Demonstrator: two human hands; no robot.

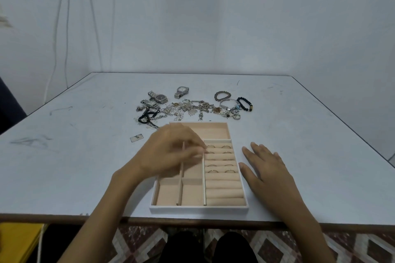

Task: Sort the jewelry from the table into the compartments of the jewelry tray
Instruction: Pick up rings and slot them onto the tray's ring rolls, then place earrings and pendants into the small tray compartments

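The beige jewelry tray (199,209) lies at the table's near edge. Its right column of ring rolls (224,190) holds several rings (226,147) in the upper grooves. My left hand (171,151) hovers over the tray's left compartments. Its bunched, motion-blurred fingertips pinch a small ring (208,151) at the left end of the upper rolls. My right hand (267,166) rests flat on the table just right of the tray, fingers spread. A pile of chains and pendants (192,109) lies beyond the tray, with watches (182,91) and bracelets (244,103).
A small metal plate (136,137) lies on the table left of the tray. The tray's wide top compartment (213,131) and the near left compartments (168,194) hold nothing. The table's front edge (64,218) runs close to my knees.
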